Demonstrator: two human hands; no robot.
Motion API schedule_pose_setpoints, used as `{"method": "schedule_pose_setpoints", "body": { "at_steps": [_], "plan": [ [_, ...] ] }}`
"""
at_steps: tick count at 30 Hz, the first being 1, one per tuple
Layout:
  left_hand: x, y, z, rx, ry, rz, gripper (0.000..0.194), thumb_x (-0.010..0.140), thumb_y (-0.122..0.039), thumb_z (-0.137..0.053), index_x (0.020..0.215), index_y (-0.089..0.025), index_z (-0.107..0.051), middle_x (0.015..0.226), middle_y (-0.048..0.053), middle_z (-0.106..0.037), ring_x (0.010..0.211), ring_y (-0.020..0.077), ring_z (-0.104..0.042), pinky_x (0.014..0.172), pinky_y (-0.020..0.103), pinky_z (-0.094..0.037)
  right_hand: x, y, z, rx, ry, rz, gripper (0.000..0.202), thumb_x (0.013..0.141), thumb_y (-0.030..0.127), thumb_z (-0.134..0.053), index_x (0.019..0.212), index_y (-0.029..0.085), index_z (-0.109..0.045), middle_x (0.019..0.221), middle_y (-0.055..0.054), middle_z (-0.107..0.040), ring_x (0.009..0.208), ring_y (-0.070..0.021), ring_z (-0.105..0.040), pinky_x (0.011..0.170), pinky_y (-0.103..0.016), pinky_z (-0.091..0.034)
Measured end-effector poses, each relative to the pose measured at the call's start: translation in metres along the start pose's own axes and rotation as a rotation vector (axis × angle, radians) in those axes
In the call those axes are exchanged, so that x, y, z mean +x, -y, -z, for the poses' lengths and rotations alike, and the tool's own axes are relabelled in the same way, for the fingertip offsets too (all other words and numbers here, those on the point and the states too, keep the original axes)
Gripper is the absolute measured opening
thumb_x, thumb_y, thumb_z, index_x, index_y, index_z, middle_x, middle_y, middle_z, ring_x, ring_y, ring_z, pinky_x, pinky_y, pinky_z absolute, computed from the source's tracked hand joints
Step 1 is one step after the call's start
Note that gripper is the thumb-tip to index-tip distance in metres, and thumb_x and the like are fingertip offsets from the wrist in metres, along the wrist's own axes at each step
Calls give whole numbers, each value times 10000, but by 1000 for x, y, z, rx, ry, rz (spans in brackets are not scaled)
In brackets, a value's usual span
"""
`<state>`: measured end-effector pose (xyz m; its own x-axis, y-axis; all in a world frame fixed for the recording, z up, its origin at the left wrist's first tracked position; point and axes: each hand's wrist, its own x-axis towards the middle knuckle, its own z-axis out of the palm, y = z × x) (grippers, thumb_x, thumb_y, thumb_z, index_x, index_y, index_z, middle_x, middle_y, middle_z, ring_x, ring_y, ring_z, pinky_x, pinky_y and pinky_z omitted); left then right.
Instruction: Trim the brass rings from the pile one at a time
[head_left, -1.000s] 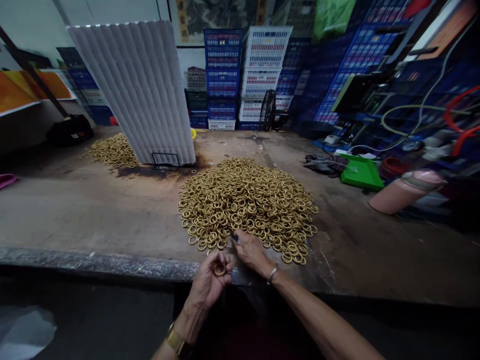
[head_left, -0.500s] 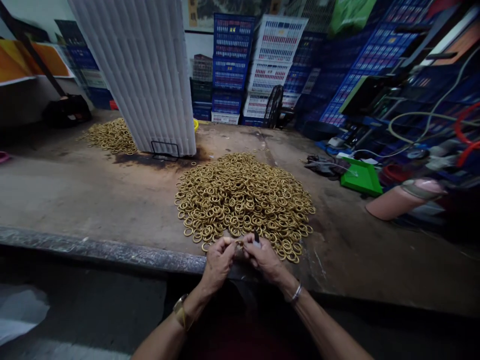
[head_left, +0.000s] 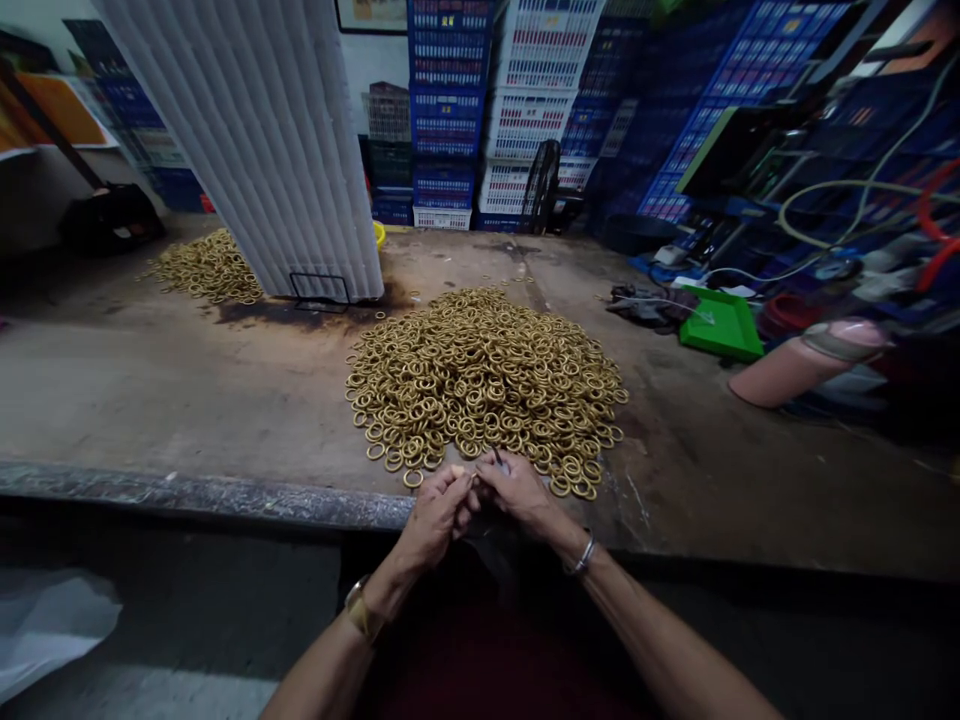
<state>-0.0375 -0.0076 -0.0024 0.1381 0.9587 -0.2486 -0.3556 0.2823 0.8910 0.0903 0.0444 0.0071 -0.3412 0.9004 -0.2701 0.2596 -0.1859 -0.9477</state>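
Observation:
Close to the table's front edge, my left hand (head_left: 442, 508) is closed, its thumb and forefinger pinching a brass-coloured ring (head_left: 474, 477) that is mostly hidden by the fingers. My right hand (head_left: 517, 488) meets it there, fingers curled around a small dark-tipped tool (head_left: 498, 457); its kind does not show clearly. The right fingertips are at the ring. Just beyond both hands spreads a large heap of brass-coloured rings (head_left: 480, 370), with a few loose ones at its near edge.
A second ring heap (head_left: 214, 265) lies at the back left, beside a tall ribbed whitish panel stack (head_left: 300, 150) in a black wire stand (head_left: 320, 290). On the right are a green tray (head_left: 721, 325) and a pink cylinder (head_left: 806, 365). Stacked crates (head_left: 450, 110) line the back.
My hands have drawn closer together, and the ring between them is more covered. The right hand has turned slightly around the dark-tipped tool. The view has tilted slightly downward.

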Motion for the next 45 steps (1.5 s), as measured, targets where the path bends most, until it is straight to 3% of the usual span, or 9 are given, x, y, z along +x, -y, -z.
{"method": "schedule_pose_setpoints", "body": {
  "at_steps": [8, 12, 15, 18, 22, 27, 33, 39, 45],
  "plan": [
    [-2, -1, -2, -97, 14, -15, 278, 760, -433, -551, 735, -171, -463, 594, -45, -483, 385, 23, -323, 349, 149, -208, -1, 2, 1, 129, 48, 3, 186, 722, 347, -493, 661, 172, -484, 524, 52, -478, 398, -53, -351, 365, -168, -249],
    [-1, 0, 0, -65, -16, -76, 266, 773, -423, -535, 727, -178, -444, 620, -40, -501, 387, 25, -330, 353, 151, -228, -3, 3, 2, -196, -72, 161, 128, 718, 253, -471, 652, 167, -540, 568, 26, -520, 504, -83, -427, 488, -192, -328],
    [-1, -1, 1, -3, -34, -98, 265, 771, -432, -532, 738, -178, -462, 605, -45, -488, 386, 29, -324, 355, 159, -229, -7, 0, 1, -424, -2, 332, 133, 731, 193, -441, 656, 168, -548, 596, 13, -531, 552, -95, -431, 535, -201, -318],
    [-1, -5, 0, 52, -50, -102, 282, 751, -448, -550, 724, -179, -470, 524, -67, -427, 378, 35, -295, 363, 167, -214, -9, -4, 0, -559, 40, 392, 127, 723, 150, -426, 646, 171, -525, 572, 17, -503, 527, -94, -386, 510, -203, -274],
    [-3, -6, 0, 99, -55, -129, 300, 739, -459, -561, 699, -174, -477, 489, -74, -376, 399, 41, -287, 393, 172, -221, -8, -5, 1, -632, 84, 398, 119, 714, 128, -421, 683, 175, -526, 599, 12, -514, 542, -99, -392, 526, -205, -271],
    [-5, -1, 4, 103, -52, -137, 294, 743, -448, -564, 686, -170, -487, 532, -55, -410, 421, 43, -303, 401, 172, -227, -7, -2, 6, -702, 168, 404, 158, 721, 120, -402, 705, 184, -546, 607, 12, -530, 540, -101, -406, 527, -203, -271],
    [-10, 0, 3, -33, -52, -45, 306, 731, -471, -570, 718, -181, -471, 580, -46, -476, 396, 34, -313, 381, 164, -213, -3, -4, 8, -800, 15, 356, 189, 731, 116, -407, 781, 182, -576, 620, 3, -547, 533, -106, -413, 525, -214, -261],
    [-7, 0, 7, 26, -64, -76, 294, 756, -462, -545, 722, -181, -468, 530, -65, -417, 394, 34, -285, 380, 165, -203, -9, -3, -3, -796, 99, 413, 166, 724, 123, -402, 749, 185, -554, 630, -10, -567, 561, -118, -444, 549, -214, -278],
    [-10, 0, 8, 24, -70, -52, 317, 734, -472, -567, 695, -177, -459, 527, -65, -417, 390, 30, -282, 375, 162, -193, -7, -6, -3, -969, 103, 350, 173, 718, 143, -409, 788, 193, -559, 669, -23, -596, 593, -136, -486, 548, -233, -264]
  ]
}}
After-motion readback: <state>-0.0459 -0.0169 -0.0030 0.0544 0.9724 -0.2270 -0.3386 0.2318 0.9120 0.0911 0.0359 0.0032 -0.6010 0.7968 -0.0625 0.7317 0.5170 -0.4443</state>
